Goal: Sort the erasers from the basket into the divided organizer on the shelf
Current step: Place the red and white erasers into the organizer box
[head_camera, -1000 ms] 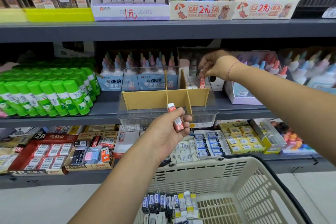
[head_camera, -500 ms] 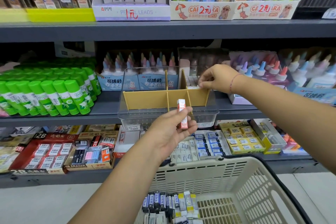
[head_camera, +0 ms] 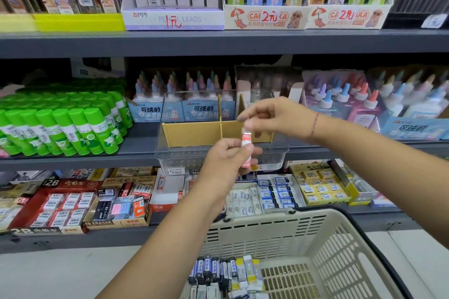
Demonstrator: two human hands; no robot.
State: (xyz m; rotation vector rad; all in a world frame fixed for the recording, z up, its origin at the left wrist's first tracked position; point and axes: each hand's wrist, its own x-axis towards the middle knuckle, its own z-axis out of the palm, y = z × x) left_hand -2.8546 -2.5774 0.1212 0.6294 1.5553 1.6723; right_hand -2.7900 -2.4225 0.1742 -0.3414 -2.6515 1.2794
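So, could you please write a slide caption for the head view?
Left hand and right hand hold one eraser before the organizer, above the basket.

Counts two hands, a left hand point(head_camera: 226, 162) and a right hand point(head_camera: 274, 119), with one red-and-white eraser point(head_camera: 246, 150) between them. Shows one clear organizer point(head_camera: 175, 150), one cream basket point(head_camera: 340, 250), one pencil-leads box point(head_camera: 172, 19) and two orange-printed display boxes point(head_camera: 267, 17). Leaves the basket's erasers point(head_camera: 226, 274) and the green glue sticks point(head_camera: 60, 128) too crowded to count.

Bright, even light; soft focus, edges bowed by wide-angle distortion.
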